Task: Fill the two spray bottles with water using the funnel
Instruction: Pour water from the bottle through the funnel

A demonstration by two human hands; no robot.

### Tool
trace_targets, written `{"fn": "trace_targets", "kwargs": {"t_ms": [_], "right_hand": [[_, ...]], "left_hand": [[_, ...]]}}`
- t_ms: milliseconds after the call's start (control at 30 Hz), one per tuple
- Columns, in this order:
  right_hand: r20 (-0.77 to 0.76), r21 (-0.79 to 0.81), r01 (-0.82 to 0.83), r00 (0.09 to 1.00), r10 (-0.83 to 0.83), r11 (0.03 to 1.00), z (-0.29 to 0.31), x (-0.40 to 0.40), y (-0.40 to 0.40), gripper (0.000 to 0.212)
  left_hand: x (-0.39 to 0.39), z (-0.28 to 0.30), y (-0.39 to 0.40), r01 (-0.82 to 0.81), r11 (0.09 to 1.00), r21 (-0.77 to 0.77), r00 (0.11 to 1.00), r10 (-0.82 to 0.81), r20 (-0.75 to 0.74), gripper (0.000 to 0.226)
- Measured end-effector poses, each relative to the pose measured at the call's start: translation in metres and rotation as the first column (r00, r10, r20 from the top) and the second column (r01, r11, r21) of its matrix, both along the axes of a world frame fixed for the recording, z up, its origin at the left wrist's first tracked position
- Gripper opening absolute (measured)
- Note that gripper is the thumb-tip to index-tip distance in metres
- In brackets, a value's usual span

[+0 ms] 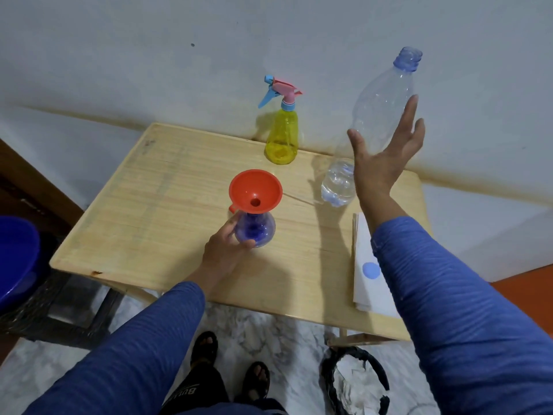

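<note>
sleeves [449, 295]: blue, ribbed | sandals [206, 345]: dark | trousers: possibly printed lettering

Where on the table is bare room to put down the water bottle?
The widest bare patch of the table lies left of the red funnel and the blue bottle held by the left hand. Another lies between the funnel and the yellow spray bottle. The right edge is crowded: white paper under the right hand.
</note>
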State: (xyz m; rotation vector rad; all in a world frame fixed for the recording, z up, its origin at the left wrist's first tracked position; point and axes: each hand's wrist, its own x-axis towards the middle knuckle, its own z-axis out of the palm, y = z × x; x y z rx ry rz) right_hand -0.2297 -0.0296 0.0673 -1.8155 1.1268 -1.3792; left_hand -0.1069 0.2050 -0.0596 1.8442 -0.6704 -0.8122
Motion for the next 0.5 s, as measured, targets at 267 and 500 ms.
{"fn": "trace_targets", "kwargs": {"t_ms": [267, 500], "right_hand": [[-0.045, -0.036, -0.081, 0.996, 0.08, 0.996, 0.0, 0.007, -0.021, 0.1], [-0.082, -0.013, -0.16, 0.984, 0.158, 0.987, 0.011, 0.009, -0.021, 0.102]], "left_hand": [[0.0, 0.001, -0.001, -0.032, 0.999, 0.009, 0.999, 0.032, -0.03, 0.061], [0.0, -0.005, -0.003, -0.081, 0.996, -0.048, 0.989, 0.074, -0.125, 0.061]]}}
